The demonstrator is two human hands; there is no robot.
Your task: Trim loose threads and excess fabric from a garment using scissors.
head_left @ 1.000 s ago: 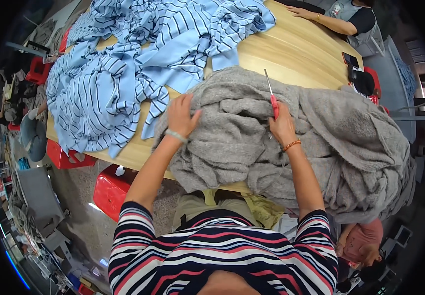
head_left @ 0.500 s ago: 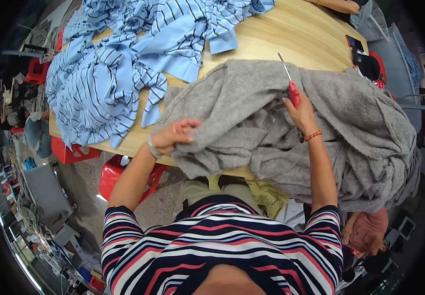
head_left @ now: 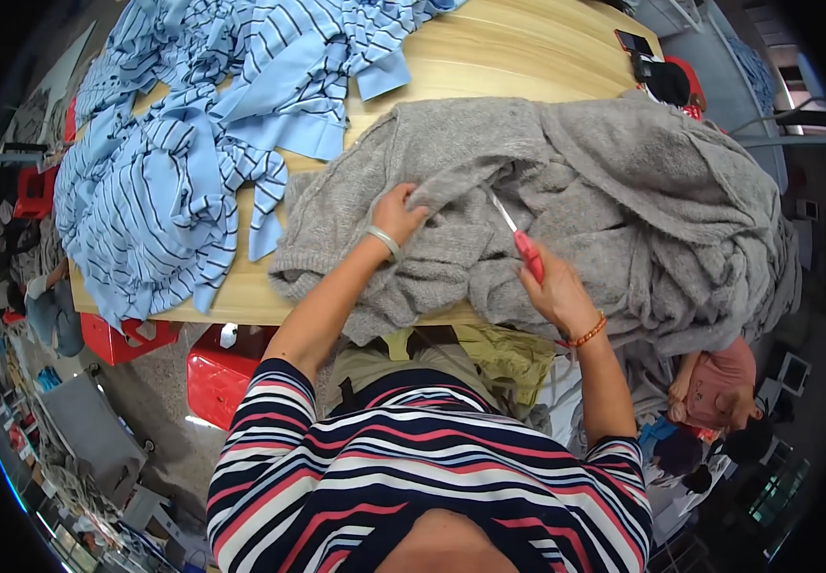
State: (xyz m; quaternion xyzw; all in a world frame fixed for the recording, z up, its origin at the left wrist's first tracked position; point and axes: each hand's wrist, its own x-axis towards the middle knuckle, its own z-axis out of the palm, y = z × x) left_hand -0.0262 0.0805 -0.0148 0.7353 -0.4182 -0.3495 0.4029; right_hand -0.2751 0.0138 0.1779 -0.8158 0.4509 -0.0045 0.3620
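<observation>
A heap of grey knit garments [head_left: 661, 181] lies over the near side of the wooden table [head_left: 504, 57]. With bent fingers, my left hand [head_left: 399, 218] grips a fold of the grey knit garment [head_left: 465, 177] at the left part of the heap. My right hand [head_left: 558, 294] is closed round a red-handled tool with a slim metal blade [head_left: 528, 254]. Its blade points up and left to the opening under the lifted fold. Whether the tip touches the cloth I cannot tell.
Light blue garments with dark stripes [head_left: 160, 191] are piled at the left. A phone [head_left: 634, 42] and a black item [head_left: 666, 82] lie at the far right edge. Red stools [head_left: 227, 377] stand under the near left edge. A person in a pink shirt [head_left: 723, 377] is at the lower right.
My left hand has moved right and farther over the heap, onto a fold. My right hand has come down and left, bringing the blade to the cloth. The whole view has shifted slightly.
</observation>
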